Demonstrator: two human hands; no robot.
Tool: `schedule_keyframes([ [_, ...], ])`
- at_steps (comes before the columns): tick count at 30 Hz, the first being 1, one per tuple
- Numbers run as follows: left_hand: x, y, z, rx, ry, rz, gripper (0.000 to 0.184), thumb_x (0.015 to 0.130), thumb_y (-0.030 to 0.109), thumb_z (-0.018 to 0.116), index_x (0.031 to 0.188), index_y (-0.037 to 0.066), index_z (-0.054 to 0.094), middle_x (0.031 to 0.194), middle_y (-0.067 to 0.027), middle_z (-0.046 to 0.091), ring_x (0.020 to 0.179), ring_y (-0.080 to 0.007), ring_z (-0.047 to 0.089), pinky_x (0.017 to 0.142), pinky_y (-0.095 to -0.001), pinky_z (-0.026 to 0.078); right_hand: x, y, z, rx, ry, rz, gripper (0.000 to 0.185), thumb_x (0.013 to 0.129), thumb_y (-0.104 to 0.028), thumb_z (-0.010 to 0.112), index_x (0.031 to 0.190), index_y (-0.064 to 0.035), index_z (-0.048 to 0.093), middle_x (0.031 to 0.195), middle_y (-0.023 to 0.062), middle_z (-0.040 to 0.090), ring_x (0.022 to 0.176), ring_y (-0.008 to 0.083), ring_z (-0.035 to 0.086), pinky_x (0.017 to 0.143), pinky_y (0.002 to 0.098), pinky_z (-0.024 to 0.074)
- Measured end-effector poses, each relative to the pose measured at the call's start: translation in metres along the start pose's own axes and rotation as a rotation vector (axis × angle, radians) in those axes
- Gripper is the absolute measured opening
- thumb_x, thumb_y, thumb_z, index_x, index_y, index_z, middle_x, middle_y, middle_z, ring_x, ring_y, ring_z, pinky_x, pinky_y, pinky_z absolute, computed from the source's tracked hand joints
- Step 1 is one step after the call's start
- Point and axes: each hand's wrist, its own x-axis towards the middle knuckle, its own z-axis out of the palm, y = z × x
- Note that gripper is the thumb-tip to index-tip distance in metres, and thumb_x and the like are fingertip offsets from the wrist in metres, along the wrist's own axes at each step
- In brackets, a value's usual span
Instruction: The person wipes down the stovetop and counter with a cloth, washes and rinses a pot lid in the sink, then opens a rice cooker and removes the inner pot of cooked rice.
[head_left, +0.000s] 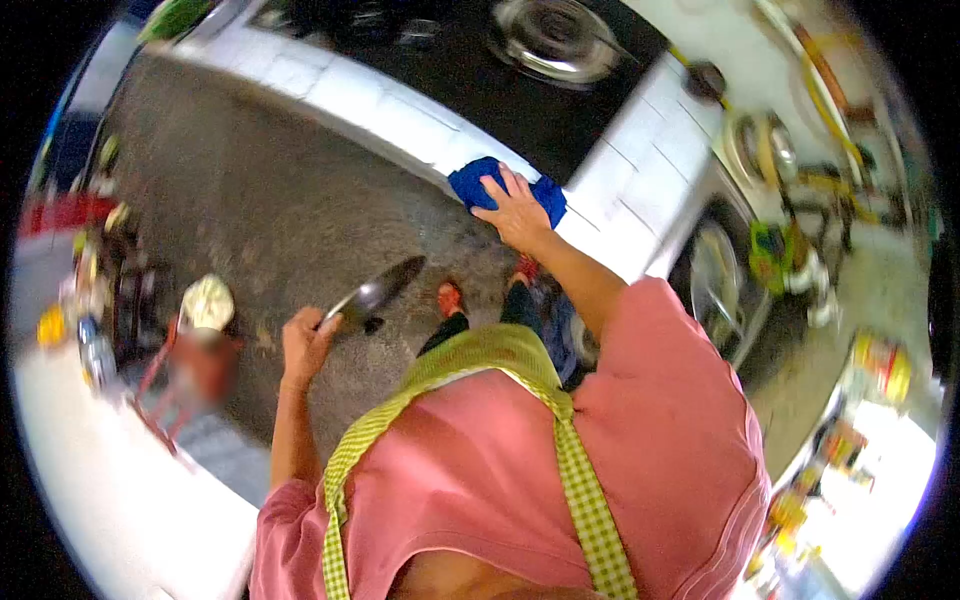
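My left hand (308, 345) is closed around the handle of a metal utensil (382, 288), held out over the floor. Its broad shiny end tapers to a point; blur hides whether it is a knife or a large spoon. My right hand (520, 212) presses down on a crumpled blue cloth (478, 183) at the front edge of the white-tiled counter (400, 115). The fingers are spread over the cloth, which bunches out on both sides of them. Right behind the cloth lies the black stovetop (580, 120).
A round metal burner (556, 38) sits on the stovetop. Something green (175, 18) lies at the counter's far left end. At left, a pale round object (208, 302) stands near a blue-capped bottle (97, 352). Assorted items (845, 440) line the right side. My red shoes (450, 298) are on the dark floor (230, 160).
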Motion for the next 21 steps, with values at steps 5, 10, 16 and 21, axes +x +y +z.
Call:
schedule_keyframes([
  [5,0.033,0.029,0.004,0.001,-0.067,0.239,0.036,0.077,0.022,0.061,0.062,-0.003,0.041,0.056,-0.0105,0.034,0.050,-0.0192,0.033,0.047,-0.0317,0.030,-0.111,0.029,0.010,0.036,-0.083,0.148,0.045,0.074,-0.011,0.054,0.114,-0.0327,0.053,0.136,0.0065,0.022,0.128,0.0355,0.012,0.104,0.0476,0.0147],
  [10,0.041,0.059,0.013,0.041,-0.157,0.320,0.039,0.077,0.023,0.062,0.060,-0.002,0.038,0.055,-0.0110,0.033,0.051,-0.0190,0.032,0.047,-0.0318,0.030,-0.184,0.028,0.018,-0.007,-0.070,0.274,0.046,0.076,-0.013,0.052,0.117,-0.0356,0.050,0.136,0.0098,0.024,0.128,0.0359,0.011,0.104,0.0496,0.0144],
  [16,0.038,0.118,0.052,0.155,-0.214,0.408,0.037,0.074,0.020,0.063,0.060,-0.002,0.037,0.056,-0.0129,0.035,0.050,-0.0209,0.032,0.048,-0.0332,0.031,-0.243,0.041,0.024,0.086,0.010,0.411,0.038,0.086,-0.030,0.040,0.124,-0.0300,0.043,0.137,0.0073,0.026,0.128,0.0305,0.016,0.103,0.0484,0.0138],
  [21,0.035,0.186,0.076,0.165,-0.224,0.546,0.036,0.073,0.019,0.063,0.060,-0.002,0.038,0.056,-0.0136,0.036,0.049,-0.0229,0.032,0.047,-0.0338,0.030,-0.271,0.058,0.025,0.169,0.087,0.496,0.042,0.089,-0.035,0.033,0.128,-0.0195,0.036,0.137,0.0044,0.027,0.128,0.0278,0.017,0.104,0.0447,0.0136],
])
